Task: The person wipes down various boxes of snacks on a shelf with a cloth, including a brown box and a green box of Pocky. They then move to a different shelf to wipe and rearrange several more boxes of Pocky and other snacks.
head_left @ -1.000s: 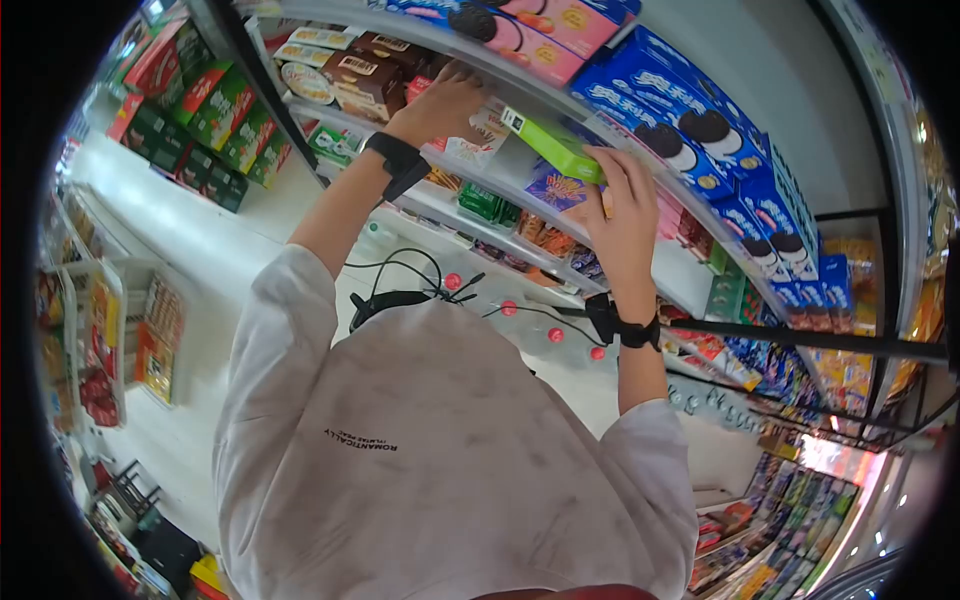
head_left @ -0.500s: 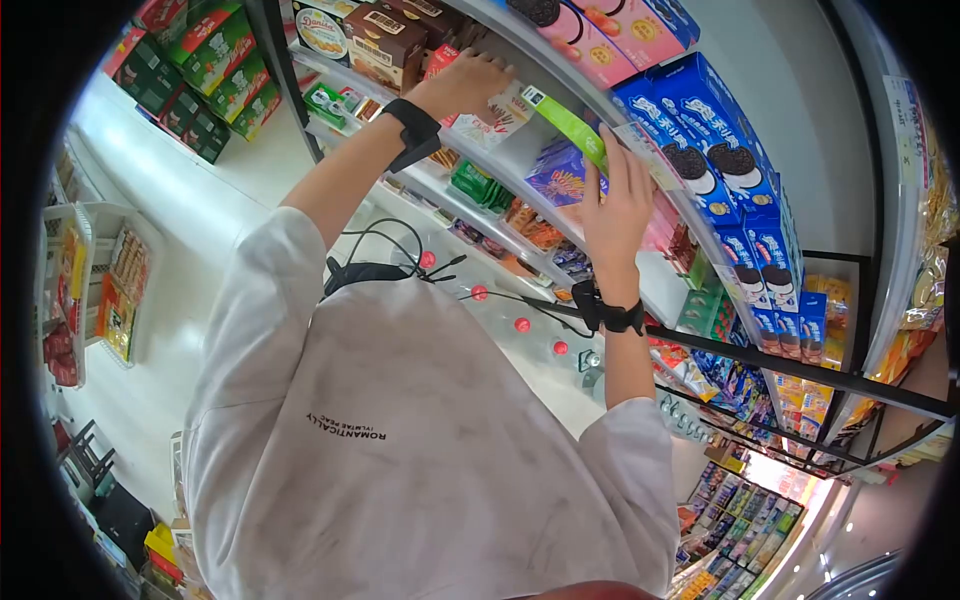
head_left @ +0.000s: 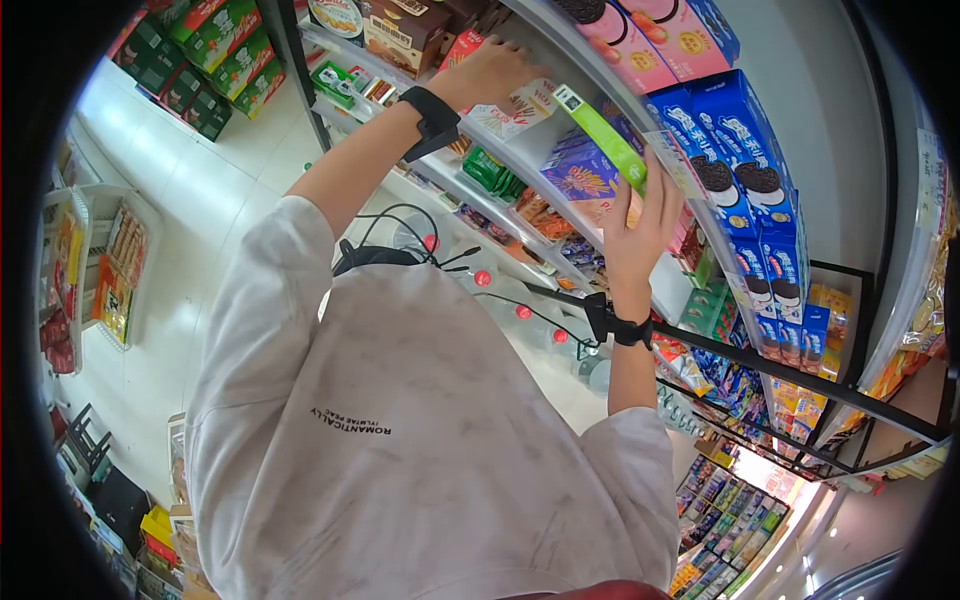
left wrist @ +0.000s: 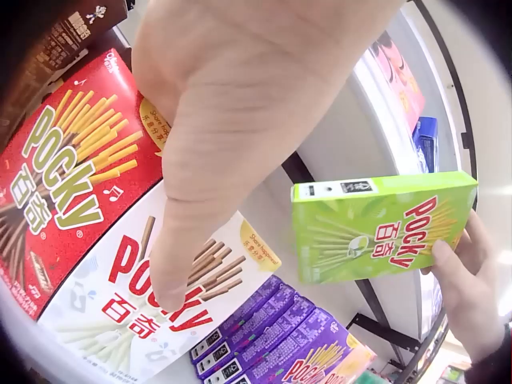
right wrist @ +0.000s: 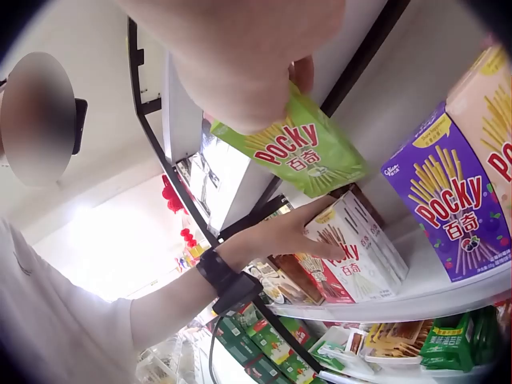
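Observation:
My right hand (head_left: 645,225) holds a green Pocky box (left wrist: 384,228) by one end, thumb on its front and fingers behind. The box is lifted in front of the shelf, its printed face turned toward the left wrist view. My left hand (head_left: 490,75) reaches over the white Pocky boxes (right wrist: 360,252) on the shelf. Its thumb lies across the front of the nearest white box and its fingers go behind, mostly hidden. A red Pocky box (left wrist: 72,152) stands beside the white ones, and purple Pocky boxes (right wrist: 448,200) stand on their other side.
Above, the upper shelf's edge (head_left: 690,170) carries blue Oreo boxes (head_left: 735,160) and pink boxes (head_left: 665,40). Brown boxes (head_left: 405,40) stand past the red Pocky. Green snack packs (head_left: 490,170) lie one shelf down. Large bottles with red caps (head_left: 482,278) stand on the floor.
The head view has shifted, so the shelf and both hands appear farther right. The green box stays in the right hand, and the left hand stays at the white boxes.

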`<state>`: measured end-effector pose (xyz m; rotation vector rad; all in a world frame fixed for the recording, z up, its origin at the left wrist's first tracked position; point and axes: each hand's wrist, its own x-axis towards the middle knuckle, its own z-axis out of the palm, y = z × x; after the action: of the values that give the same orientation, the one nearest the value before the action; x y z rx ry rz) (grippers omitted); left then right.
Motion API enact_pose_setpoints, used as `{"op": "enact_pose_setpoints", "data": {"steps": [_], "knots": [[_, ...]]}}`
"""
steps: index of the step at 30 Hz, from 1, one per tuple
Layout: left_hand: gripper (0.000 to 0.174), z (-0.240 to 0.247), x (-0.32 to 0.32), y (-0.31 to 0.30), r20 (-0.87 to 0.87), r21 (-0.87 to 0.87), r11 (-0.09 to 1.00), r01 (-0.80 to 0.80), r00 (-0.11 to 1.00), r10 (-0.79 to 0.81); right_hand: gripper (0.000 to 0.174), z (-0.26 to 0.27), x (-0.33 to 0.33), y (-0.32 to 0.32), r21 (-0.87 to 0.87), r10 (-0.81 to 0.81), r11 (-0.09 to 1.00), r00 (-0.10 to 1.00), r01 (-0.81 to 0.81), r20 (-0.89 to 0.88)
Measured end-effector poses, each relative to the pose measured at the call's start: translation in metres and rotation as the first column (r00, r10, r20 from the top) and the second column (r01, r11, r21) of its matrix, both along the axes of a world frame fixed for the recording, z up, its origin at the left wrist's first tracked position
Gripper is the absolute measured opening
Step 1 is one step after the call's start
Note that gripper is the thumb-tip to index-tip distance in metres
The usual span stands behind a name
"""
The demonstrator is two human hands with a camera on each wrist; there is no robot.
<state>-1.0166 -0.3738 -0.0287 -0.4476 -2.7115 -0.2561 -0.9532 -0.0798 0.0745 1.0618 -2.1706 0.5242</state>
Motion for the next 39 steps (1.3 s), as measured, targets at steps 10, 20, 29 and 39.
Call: {"op": "enact_pose_setpoints", "data": {"steps": [10, 20, 29, 39], "knots": [[0.086, 0.002, 0.0, -0.005, 0.02, 0.018, 0.999, 0.037, 0.999, -0.038, 0.053, -0.004, 0.006, -0.004, -0.112, -0.021, 0.994, 1.0, 0.018, -0.021], [0.083, 0.003, 0.005, -0.005, 0.088, 0.034, 0.997, 0.066, 0.994, -0.069, 0.056, 0.002, 0.011, 0.001, -0.059, -0.054, 0.996, 0.993, 0.061, 0.104], [0.078, 0.01, 0.004, -0.016, 0.057, 0.016, 0.995, 0.1, 0.993, -0.1, 0.057, 0.006, 0.005, -0.017, -0.069, -0.019, 0.997, 1.0, 0.021, 0.024], [0.077, 0.005, 0.001, -0.016, 0.063, 0.001, 0.997, 0.084, 0.995, -0.083, 0.056, 0.004, 0.008, -0.012, -0.086, -0.036, 0.995, 0.993, 0.046, 0.11]]}}
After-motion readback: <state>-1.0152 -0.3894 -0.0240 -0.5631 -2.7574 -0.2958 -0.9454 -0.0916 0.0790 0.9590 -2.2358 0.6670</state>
